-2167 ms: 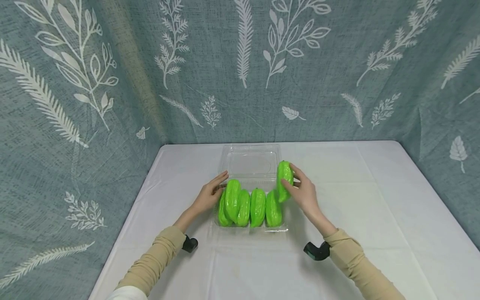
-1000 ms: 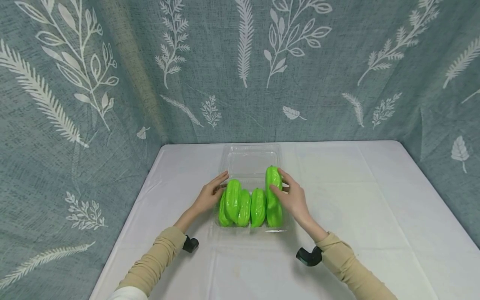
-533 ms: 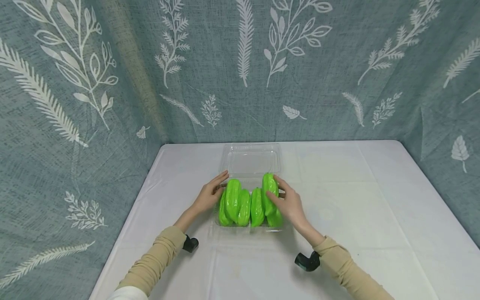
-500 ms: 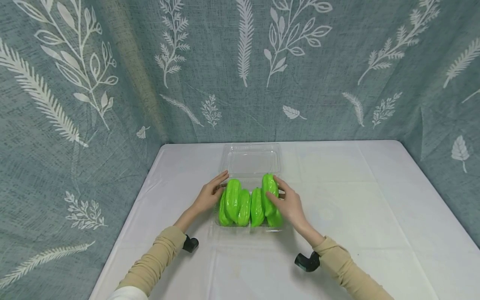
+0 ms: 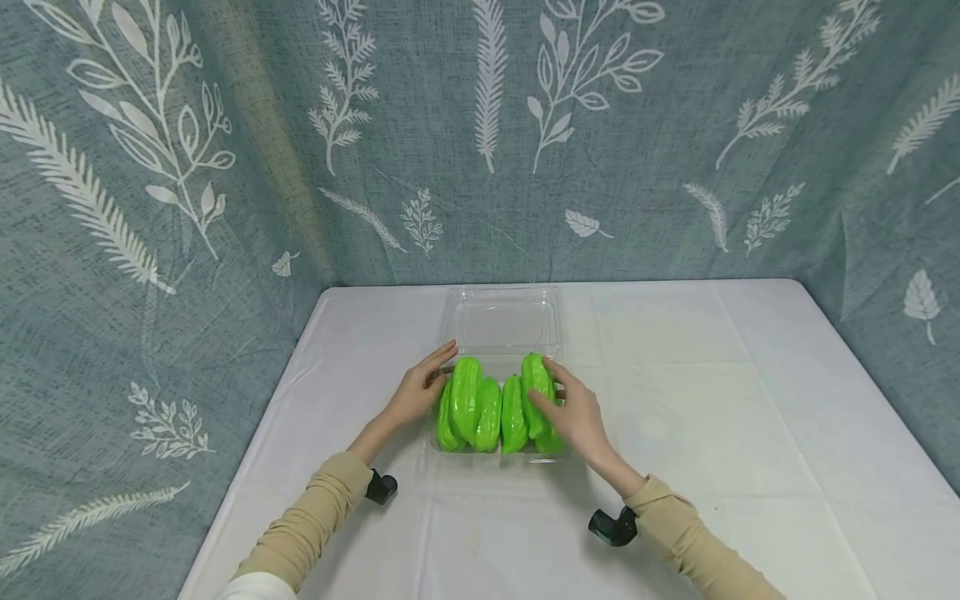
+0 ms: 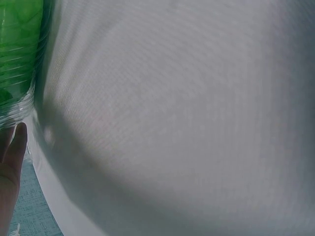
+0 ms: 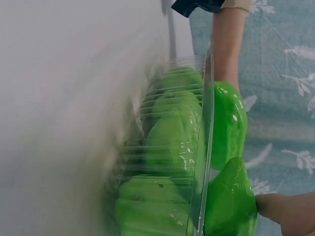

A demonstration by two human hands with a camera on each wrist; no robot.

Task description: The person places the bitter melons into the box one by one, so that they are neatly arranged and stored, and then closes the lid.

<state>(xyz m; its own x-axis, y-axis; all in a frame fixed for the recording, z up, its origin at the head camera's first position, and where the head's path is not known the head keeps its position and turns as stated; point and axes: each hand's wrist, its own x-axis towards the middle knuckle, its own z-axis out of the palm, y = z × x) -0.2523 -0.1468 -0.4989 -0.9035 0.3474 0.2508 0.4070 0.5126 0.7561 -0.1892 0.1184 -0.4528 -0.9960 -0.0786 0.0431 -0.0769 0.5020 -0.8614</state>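
A clear plastic clamshell box (image 5: 501,366) holds a row of glossy green peppers (image 5: 514,417). One more pepper (image 5: 467,400) lies on top of the row at the left. My right hand (image 5: 576,412) pinches another green pepper (image 5: 536,392) between thumb and fingers, low over the right end of the row. The right wrist view shows this held pepper (image 7: 231,201) just above the box rim, its tip close to the other top pepper (image 7: 229,125). At the box's left side is my left hand (image 5: 411,395), its fingers extended along the edge and fingertips touching the plastic wall.
The box's lid (image 5: 501,321) lies folded back on the far side. A white cloth covers the table (image 5: 675,400). A blue-grey curtain (image 5: 480,208) with white leaf prints hangs behind and at the sides. Each wrist carries a black camera mount (image 5: 613,527).
My right hand has brought its pepper leftward and down from the box's right side onto the right end of the row. The left hand has stayed in place.
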